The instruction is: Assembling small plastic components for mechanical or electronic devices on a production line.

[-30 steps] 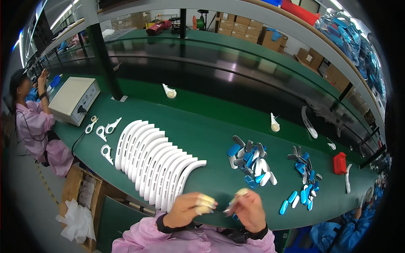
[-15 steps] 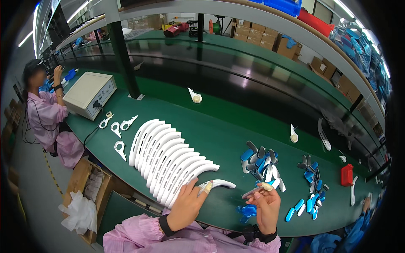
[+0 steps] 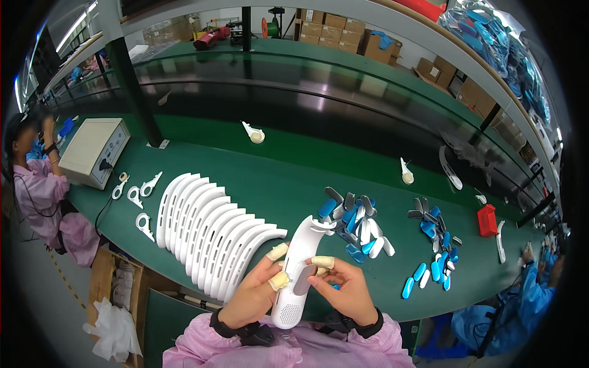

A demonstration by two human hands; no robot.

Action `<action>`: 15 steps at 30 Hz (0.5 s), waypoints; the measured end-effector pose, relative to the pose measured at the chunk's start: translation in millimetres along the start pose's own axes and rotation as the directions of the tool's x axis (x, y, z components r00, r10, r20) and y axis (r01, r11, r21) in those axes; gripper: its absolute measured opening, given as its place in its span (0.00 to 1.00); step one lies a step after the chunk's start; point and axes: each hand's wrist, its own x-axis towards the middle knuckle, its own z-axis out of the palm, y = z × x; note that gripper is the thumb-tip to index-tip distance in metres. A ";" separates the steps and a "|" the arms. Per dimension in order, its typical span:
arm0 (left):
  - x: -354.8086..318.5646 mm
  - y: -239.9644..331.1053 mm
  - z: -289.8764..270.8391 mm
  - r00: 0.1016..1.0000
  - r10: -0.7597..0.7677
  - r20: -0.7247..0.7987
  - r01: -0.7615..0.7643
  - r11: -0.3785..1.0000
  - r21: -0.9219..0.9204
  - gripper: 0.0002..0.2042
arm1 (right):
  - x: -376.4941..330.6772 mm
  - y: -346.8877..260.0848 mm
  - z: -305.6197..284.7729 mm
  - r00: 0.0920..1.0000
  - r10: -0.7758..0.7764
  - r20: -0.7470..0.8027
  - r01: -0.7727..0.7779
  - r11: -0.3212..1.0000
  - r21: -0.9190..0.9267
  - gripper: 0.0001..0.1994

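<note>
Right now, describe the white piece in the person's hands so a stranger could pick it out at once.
Start at the long green workbench and find the fanned row of white curved slotted plastic shells near its front edge. Just right of that row, the left hand and right hand hold one white curved plastic shell upright. It alone is lifted off the bench and carries a small grey oval insert.

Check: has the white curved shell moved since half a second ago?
Yes. The white curved shell has left the green bench beside the row of shells; both hands now hold it.

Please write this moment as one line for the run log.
left hand: holds white curved housing | right hand: presses grey insert on it | white shells row beside
</note>
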 end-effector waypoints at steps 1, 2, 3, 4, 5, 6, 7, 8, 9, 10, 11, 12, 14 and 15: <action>1.2 -0.9 -2.0 1.000 -0.007 0.020 0.007 0.999 -0.032 0.29 | -1.7 -1.3 -0.6 1.000 -0.005 -0.004 0.005 0.999 -0.034 0.16; 1.1 -1.2 -3.3 0.999 -0.027 0.031 0.029 0.998 -0.056 0.29 | -2.6 -0.5 -1.1 1.000 -0.015 0.008 0.015 0.999 -0.043 0.16; 0.7 -1.4 -4.4 0.998 -0.046 0.042 0.050 0.996 -0.080 0.29 | -3.9 1.0 -1.4 0.999 -0.025 0.020 0.026 0.998 -0.053 0.16; 0.3 -1.6 -5.0 0.997 -0.065 0.052 0.070 0.992 -0.105 0.29 | -5.5 2.5 -1.2 0.999 -0.034 0.034 0.036 0.997 -0.063 0.16; 1.3 -1.3 -4.7 0.996 -0.081 0.042 0.085 0.990 -0.109 0.29 | -7.7 4.3 0.6 0.998 -0.070 0.009 0.071 0.989 -0.126 0.17; 2.5 -0.7 -4.2 0.995 -0.096 0.031 0.099 0.989 -0.113 0.29 | -10.2 6.8 4.6 0.994 -0.107 -0.014 0.102 0.976 -0.190 0.17; 3.3 -0.7 -3.8 0.994 -0.112 0.021 0.113 0.987 -0.118 0.29 | -12.9 9.4 8.5 0.989 -0.145 -0.033 0.132 0.958 -0.255 0.17; 3.0 -0.5 -3.2 0.993 -0.117 0.016 0.118 0.983 -0.139 0.30 | -15.3 12.6 12.9 0.982 -0.165 -0.089 0.134 0.949 -0.287 0.17; 2.6 -0.4 -2.0 0.992 -0.122 0.011 0.122 0.980 -0.160 0.32 | -17.5 16.5 17.1 0.972 -0.187 -0.143 0.134 0.938 -0.319 0.17; 2.6 -0.7 -0.9 0.992 -0.128 0.006 0.127 0.975 -0.181 0.33 | -18.5 19.1 18.7 0.958 -0.210 -0.197 0.131 0.927 -0.352 0.18; 2.8 -1.5 0.8 0.998 -0.049 0.050 0.054 0.994 -0.098 0.35 | -17.3 19.9 18.7 0.951 -0.254 -0.178 0.166 0.902 -0.398 0.18; 3.4 -3.5 3.4 0.995 0.025 0.099 -0.024 1.000 -0.017 0.37 | -16.3 20.6 18.2 0.942 -0.296 -0.158 0.201 0.874 -0.442 0.19; 3.0 -5.3 4.3 0.985 0.095 0.142 -0.109 0.990 0.092 0.40 | -13.1 17.5 16.2 0.904 -0.401 -0.146 0.261 0.791 -0.553 0.21; 2.8 -6.0 3.6 0.987 0.096 0.129 -0.112 0.986 0.125 0.41 | -8.2 11.3 13.8 0.874 -0.463 -0.150 0.282 0.733 -0.619 0.23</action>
